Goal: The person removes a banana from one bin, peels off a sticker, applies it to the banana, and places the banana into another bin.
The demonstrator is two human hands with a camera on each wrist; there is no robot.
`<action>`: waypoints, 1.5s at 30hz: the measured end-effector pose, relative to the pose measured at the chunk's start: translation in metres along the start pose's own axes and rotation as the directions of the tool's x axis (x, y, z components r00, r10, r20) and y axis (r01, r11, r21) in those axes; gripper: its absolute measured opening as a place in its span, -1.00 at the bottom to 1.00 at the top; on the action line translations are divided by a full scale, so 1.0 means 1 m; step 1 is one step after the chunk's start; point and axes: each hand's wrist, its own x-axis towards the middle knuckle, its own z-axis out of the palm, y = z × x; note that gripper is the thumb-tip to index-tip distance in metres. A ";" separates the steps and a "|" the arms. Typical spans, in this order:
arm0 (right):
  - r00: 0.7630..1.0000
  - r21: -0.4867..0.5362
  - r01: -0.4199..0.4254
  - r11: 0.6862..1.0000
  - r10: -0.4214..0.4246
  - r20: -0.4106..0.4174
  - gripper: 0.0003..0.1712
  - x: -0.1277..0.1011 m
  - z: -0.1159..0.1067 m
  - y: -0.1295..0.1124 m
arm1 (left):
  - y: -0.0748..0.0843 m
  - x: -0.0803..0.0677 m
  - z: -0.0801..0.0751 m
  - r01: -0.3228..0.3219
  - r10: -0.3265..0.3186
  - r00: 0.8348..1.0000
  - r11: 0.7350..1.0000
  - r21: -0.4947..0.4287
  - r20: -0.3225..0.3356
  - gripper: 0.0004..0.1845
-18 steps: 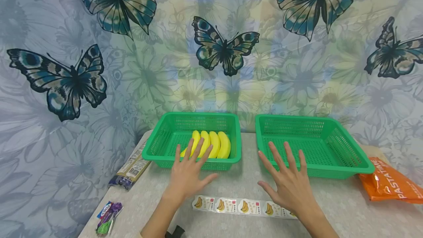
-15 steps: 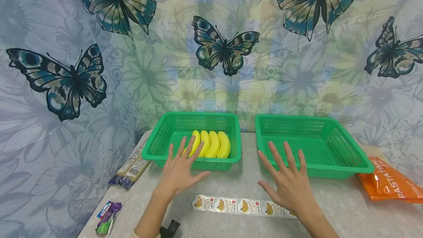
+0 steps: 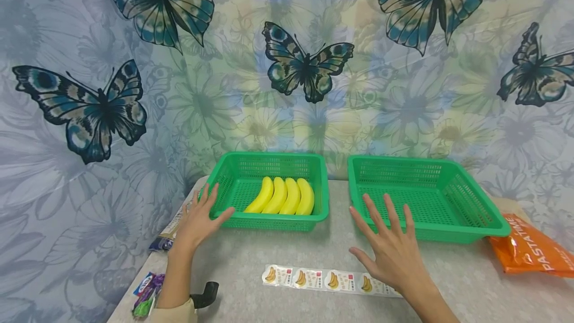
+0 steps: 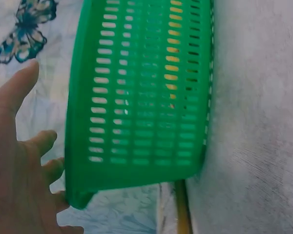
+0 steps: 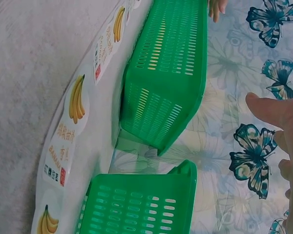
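Note:
Several yellow bananas (image 3: 279, 196) lie side by side in the left green basket (image 3: 269, 221). My left hand (image 3: 197, 223), fingers spread and holding nothing, is at this basket's front left corner; in the left wrist view its fingers (image 4: 48, 141) come close to the basket's rim, and whether they touch I cannot tell. Fingers apart, my right hand (image 3: 392, 248) hovers in front of the right green basket (image 3: 448, 231), which has nothing in it. A strip of banana stickers (image 3: 333, 280) lies on the table before me, its right end hidden by the right hand.
An orange PASTATIME bag (image 3: 531, 248) sits beside the right basket. At the table's left edge lie a dark-ended packet (image 3: 162, 243), partly behind my left hand, and a purple and green wrapped item (image 3: 145, 300). A patterned butterfly cloth (image 3: 309, 113) hangs behind the baskets.
My left hand has moved left, from in front of the bananas to the left basket's front left corner, uncovering the bananas. The right hand stays nearly in place.

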 end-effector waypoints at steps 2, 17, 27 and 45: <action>1.000 0.003 0.000 1.000 0.000 0.008 -0.11 0.000 0.001 -0.001 | -0.005 0.002 0.000 0.025 -0.025 1.000 1.000 -0.014 0.003 0.01; 0.995 0.033 0.041 0.999 -0.043 0.089 -0.13 0.008 0.012 -0.012 | -0.021 0.006 0.010 0.115 -0.107 0.993 0.976 -0.185 0.056 0.08; 0.944 0.268 0.112 0.957 -0.187 0.272 -0.02 0.059 0.013 -0.026 | -0.024 0.008 0.013 0.131 -0.125 0.991 0.965 -0.229 0.044 0.12; 0.726 0.573 -0.029 0.819 -0.376 0.575 -0.33 0.226 0.062 -0.031 | -0.024 0.007 0.013 0.118 -0.122 0.993 0.950 -0.288 0.002 0.15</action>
